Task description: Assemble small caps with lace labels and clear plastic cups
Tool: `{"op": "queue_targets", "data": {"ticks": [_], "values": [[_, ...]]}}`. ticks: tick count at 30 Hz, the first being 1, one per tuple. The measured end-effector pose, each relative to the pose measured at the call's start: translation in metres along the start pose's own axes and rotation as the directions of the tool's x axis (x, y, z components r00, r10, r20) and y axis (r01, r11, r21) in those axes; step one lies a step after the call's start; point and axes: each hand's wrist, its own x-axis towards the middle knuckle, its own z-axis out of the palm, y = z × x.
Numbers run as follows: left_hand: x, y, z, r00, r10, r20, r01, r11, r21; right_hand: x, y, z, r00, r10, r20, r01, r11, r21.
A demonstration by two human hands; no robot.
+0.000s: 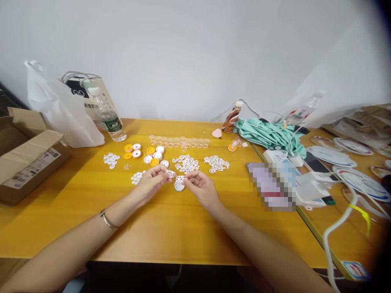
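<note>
My left hand point(154, 179) pinches a small white openwork plastic piece point(170, 173) between thumb and fingers. Another such white openwork piece point(180, 178) is in the pinch of my right hand point(200, 185), just above a round white cup-like part point(179, 186) on the table. Two piles of similar white openwork pieces, a nearer-left pile point(186, 163) and a right pile point(216, 163), lie beyond my hands. White and orange round parts point(154, 156) stand in groups to the left. Small white discs point(137, 177) lie beside my left hand, partly hidden by it.
Clear plastic rings point(180, 142) form rows at the back. A water bottle point(111, 122), a white plastic bag point(67, 114) and a cardboard box point(30, 162) stand left. To the right are a coffee bottle point(231, 119), teal cloth point(269, 134), a phone point(269, 187) and white cables point(328, 240).
</note>
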Motion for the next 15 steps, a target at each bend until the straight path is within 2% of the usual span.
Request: {"op": "queue_targets", "data": {"ticks": [3, 9, 15], "values": [[-0.0035, 0.0007, 0.0058, 1.0, -0.008, 0.027, 0.008, 1.0, 0.002, -0.0019, -0.0011, 0.0008, 1.0, -0.002, 0.009, 0.002, 1.0, 0.002], [-0.006, 0.0085, 0.0052, 0.988, 0.136, 0.077, -0.147, 0.976, 0.162, 0.0009, -0.0023, -0.0029, 1.0, -0.013, -0.015, 0.013, 1.0, 0.012], [-0.0099, 0.0084, 0.0061, 0.98, 0.187, 0.072, -0.2, 0.919, 0.339, -0.0033, -0.0043, -0.0006, 0.997, 0.073, -0.016, -0.071, 0.992, 0.102]]}}
